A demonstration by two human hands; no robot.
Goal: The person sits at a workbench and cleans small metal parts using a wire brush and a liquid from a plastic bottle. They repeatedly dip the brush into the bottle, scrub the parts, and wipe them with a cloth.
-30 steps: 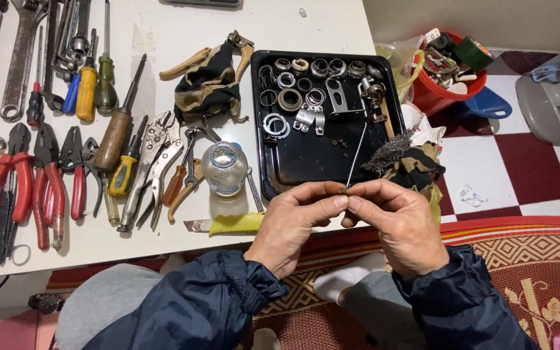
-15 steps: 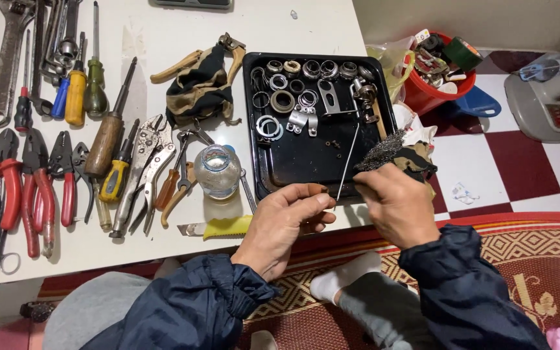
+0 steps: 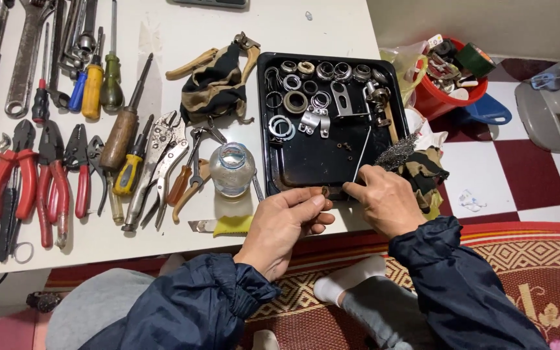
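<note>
My left hand (image 3: 286, 223) sits at the near edge of the black tray (image 3: 306, 165), its thumb and forefinger pinched on a small brown nut-like part (image 3: 325, 192). My right hand (image 3: 384, 199) is just to the right of it and holds the lower end of a thin metal rod (image 3: 361, 153) that slants up over the tray. Several metal rings, washers and brackets (image 3: 306, 97) lie in the tray's far half. Both arms wear dark blue sleeves.
A small clear jar (image 3: 231, 170) stands left of the tray, a yellow-handled blade (image 3: 225, 225) before it. Pliers (image 3: 27, 175), screwdrivers (image 3: 121, 133), wrenches and a pair of work gloves (image 3: 218, 81) cover the white table. A red bucket (image 3: 452, 78) and grey fan base (image 3: 552, 110) stand on the tiled floor at right.
My hands were joined together on the rod's lower end; they have since parted. The left hand now pinches the small part alone while the right keeps the rod, nearer the tray.
</note>
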